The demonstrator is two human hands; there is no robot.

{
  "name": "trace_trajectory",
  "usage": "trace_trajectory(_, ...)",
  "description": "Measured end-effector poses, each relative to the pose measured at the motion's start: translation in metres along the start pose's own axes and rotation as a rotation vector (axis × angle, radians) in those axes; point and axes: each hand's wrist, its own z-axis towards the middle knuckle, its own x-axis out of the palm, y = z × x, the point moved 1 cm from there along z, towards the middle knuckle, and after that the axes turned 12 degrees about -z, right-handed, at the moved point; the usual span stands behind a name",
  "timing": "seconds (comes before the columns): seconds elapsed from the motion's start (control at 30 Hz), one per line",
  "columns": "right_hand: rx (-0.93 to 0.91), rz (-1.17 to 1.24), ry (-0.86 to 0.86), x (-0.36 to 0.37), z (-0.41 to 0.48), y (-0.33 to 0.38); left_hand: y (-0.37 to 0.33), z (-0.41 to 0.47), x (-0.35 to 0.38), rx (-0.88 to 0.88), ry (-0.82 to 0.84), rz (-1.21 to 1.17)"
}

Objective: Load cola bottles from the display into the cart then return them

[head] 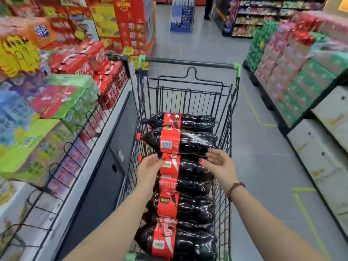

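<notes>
Left hand (pixel 148 166), right hand (pixel 218 161) loosely spread

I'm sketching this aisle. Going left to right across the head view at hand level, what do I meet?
Black wire display rack → left hand → dark red-labelled cola bottle → right hand → black wire cart wall → grey floor → pale shelf boxes.

We have open air above our fingers (pixel 213 155); cart (pixel 232 117) wires wall both sides, cola bottles (pixel 188 142) fill below.
</notes>
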Motion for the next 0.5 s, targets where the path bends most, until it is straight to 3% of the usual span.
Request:
trace_trajectory(0.23,-0.017,-0.104,-0.008,0.002,0.074,0.016,-0.005,0.08,0.011,-0.175,-0.105,-0.132)
trace_trajectory(0.5,-0.02,-0.534,0.097,0.005,0.144,0.008,0.006,0.132,0.015,-0.286,-0.164,-0.253)
